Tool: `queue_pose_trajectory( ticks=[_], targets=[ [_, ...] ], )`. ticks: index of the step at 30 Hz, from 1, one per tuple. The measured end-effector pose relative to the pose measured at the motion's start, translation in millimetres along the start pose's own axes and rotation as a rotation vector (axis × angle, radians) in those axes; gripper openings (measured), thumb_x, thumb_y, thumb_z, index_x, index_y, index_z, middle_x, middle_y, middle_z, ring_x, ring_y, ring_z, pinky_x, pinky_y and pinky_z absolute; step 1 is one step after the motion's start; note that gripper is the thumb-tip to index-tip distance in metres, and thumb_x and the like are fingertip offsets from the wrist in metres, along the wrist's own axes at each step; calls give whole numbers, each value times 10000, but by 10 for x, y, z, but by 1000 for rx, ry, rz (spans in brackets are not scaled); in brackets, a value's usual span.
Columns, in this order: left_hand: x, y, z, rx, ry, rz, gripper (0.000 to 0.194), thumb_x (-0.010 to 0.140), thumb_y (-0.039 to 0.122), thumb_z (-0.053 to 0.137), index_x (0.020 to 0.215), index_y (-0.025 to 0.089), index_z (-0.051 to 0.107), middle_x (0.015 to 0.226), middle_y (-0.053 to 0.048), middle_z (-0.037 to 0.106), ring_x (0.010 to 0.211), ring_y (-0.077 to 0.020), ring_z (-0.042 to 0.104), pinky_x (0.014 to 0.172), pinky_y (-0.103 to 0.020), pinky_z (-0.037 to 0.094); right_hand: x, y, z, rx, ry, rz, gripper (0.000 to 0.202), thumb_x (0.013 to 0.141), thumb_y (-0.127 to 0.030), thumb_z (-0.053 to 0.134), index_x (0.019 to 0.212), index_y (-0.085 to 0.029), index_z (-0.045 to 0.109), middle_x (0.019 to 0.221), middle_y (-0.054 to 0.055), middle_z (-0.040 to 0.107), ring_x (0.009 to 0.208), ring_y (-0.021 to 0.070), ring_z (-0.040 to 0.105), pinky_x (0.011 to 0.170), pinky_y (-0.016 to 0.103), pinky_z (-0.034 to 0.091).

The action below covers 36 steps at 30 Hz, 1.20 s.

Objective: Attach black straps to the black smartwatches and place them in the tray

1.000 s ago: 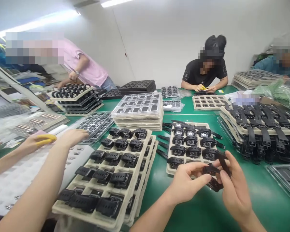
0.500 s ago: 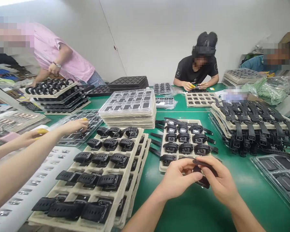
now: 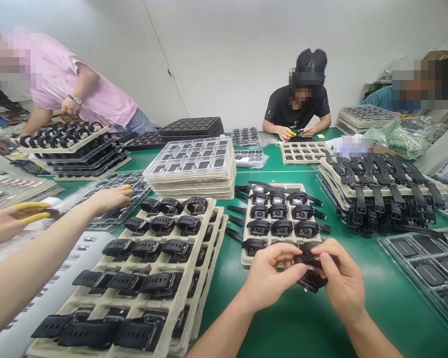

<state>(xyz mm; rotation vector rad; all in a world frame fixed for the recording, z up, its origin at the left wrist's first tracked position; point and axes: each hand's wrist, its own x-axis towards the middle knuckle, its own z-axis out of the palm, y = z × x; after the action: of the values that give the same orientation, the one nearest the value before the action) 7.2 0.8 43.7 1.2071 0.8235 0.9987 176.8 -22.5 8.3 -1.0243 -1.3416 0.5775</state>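
Between my two hands is a black smartwatch (image 3: 310,279), its strap bent up around the fingertips. My left hand (image 3: 274,276) pinches the strap from the left side. On the other side my right hand (image 3: 339,273) is closed on the strap and the watch edge. Fingers cover much of the watch, so the strap ends are partly hidden. Just beyond my hands lies a beige tray (image 3: 246,257) with several black watches, their straps hanging over its sides. To the left, a stack of beige trays (image 3: 186,268) carries rows of black watches with looped straps.
Clear trays with black inserts (image 3: 414,268) lie at right. Behind them is a stack of strapped watches (image 3: 377,199). Tall clear trays (image 3: 194,169) stand mid-table. A co-worker's arms (image 3: 56,228), with yellow finger covers, reach in from the left. Other people work across the green table (image 3: 224,303).
The strap between my fingers has shifted, and my right fingers are now more curled around it. At left, the co-worker's farther hand has opened around a small dark piece. The view has shifted slightly.
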Motion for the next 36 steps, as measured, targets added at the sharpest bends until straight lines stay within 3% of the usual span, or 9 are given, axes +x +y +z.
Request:
queue_pose_trajectory(
  ticks=[5, 10, 15, 17, 20, 24, 31, 36],
  targets=[
    [1, -1, -15, -26, -20, -44, 375, 698, 398, 884, 936, 139, 756, 820, -74, 724, 676, -138, 553, 651, -264, 464, 9, -16, -18, -18, -76, -19, 182, 981, -262, 534, 905, -233, 696, 793, 36, 578, 691, 205, 563, 602, 322, 464],
    [5, 11, -43, -16, -30, -42, 357, 691, 385, 883, 943, 147, 795, 786, -64, 709, 662, -139, 532, 624, -264, 456, 69, -55, -68, -30, -161, -77, 207, 985, -234, 510, 878, -237, 686, 777, 30, 571, 709, 205, 542, 625, 321, 451],
    [18, -13, -53, 63, -38, -1, 287, 736, 346, 861, 947, 160, 804, 888, -80, 737, 745, -174, 608, 686, -282, 491, 137, -45, -85, -88, -283, -98, 198, 1002, -217, 526, 1013, -260, 719, 844, 35, 614, 763, 206, 600, 669, 327, 497],
    [20, -52, -13, -80, 2, -18, 351, 739, 369, 873, 1018, 185, 767, 928, -69, 750, 824, -193, 660, 745, -286, 522, 134, -17, -61, -111, -258, -131, 214, 998, -214, 546, 1103, -275, 722, 919, 50, 652, 833, 220, 638, 705, 338, 526],
    [13, -121, 77, -361, 33, -82, 443, 717, 394, 905, 1051, 199, 690, 929, -52, 765, 813, -165, 685, 739, -260, 544, 91, 38, -9, -132, -122, -184, 226, 991, -218, 574, 1157, -283, 714, 1016, 69, 697, 919, 239, 671, 764, 361, 557],
    [8, -161, 148, -425, 43, -183, 446, 693, 405, 923, 977, 139, 705, 869, -66, 763, 714, -144, 681, 654, -249, 570, 63, 81, 6, -115, 22, -161, 138, 967, -240, 637, 1075, -271, 717, 959, 58, 739, 871, 233, 710, 741, 355, 594],
    [33, -117, 135, -351, 59, -181, 495, 616, 422, 955, 962, 107, 793, 871, -109, 795, 632, -166, 706, 543, -251, 589, 213, 21, -109, -132, -177, -127, 144, 966, -286, 650, 976, -265, 792, 911, 69, 781, 833, 249, 737, 718, 367, 624],
    [5, -130, 173, -353, 137, -142, 512, 584, 440, 965, 957, 132, 800, 815, -74, 789, 612, -147, 690, 531, -237, 595, 247, -15, -163, -95, -185, -146, 137, 953, -226, 659, 919, -264, 785, 857, 50, 771, 800, 230, 724, 698, 341, 608]
  ],
)
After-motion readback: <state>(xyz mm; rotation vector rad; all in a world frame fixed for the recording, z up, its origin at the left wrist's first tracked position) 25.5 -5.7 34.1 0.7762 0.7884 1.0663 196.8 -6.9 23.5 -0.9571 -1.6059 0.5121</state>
